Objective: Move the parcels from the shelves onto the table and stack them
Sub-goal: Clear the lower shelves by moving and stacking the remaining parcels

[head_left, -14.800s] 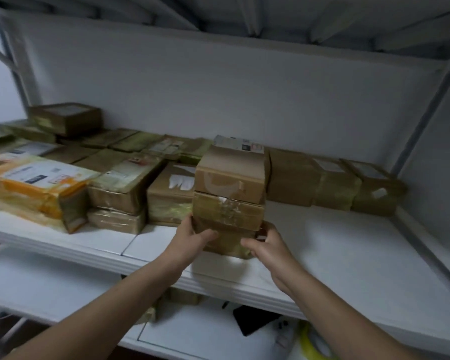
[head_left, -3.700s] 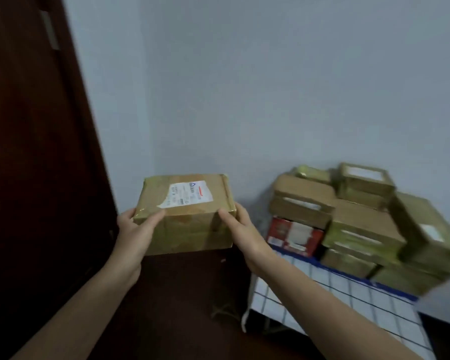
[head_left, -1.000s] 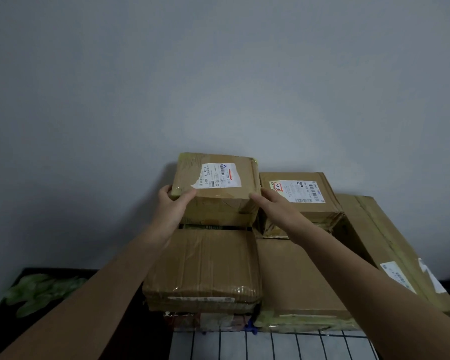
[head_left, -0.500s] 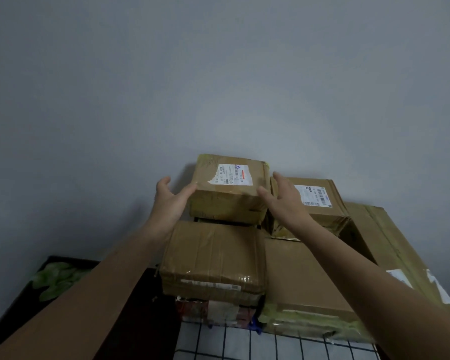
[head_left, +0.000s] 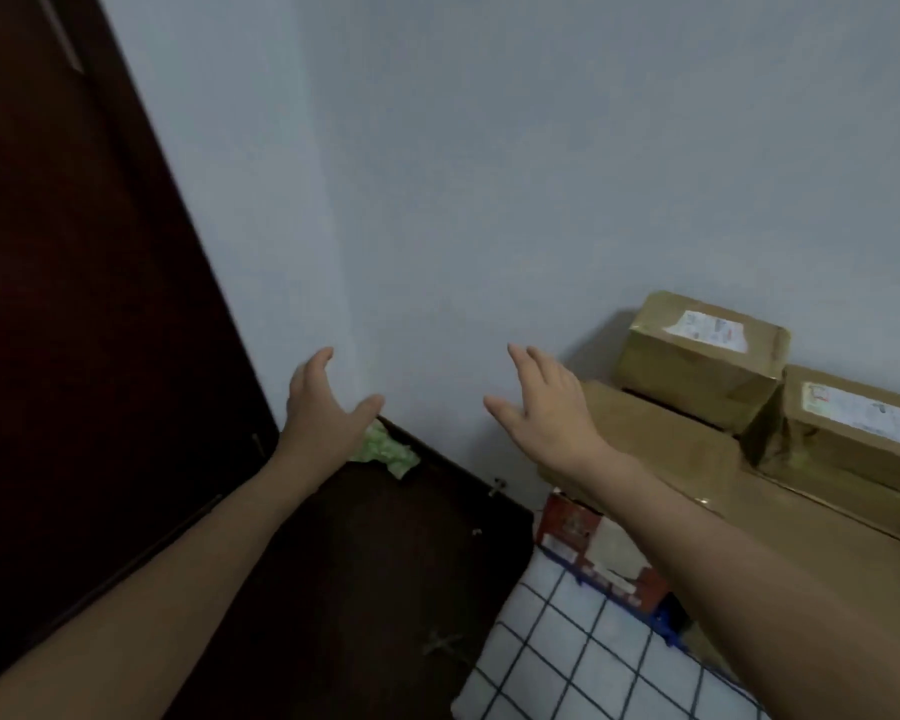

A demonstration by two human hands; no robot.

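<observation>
Brown cardboard parcels [head_left: 697, 361] sit stacked on the checked table [head_left: 567, 641] at the frame's right. I see both hands empty, fingers spread: my right hand [head_left: 546, 413] is nearer the stack, my left hand [head_left: 323, 407] well apart, by the dark door [head_left: 74, 304].

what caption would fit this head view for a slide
Left hand and right hand open and empty beside parcels stacked on the checked tablecloth.

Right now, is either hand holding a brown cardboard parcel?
No, the left hand and the right hand are both open in the air with nothing in them.
</observation>
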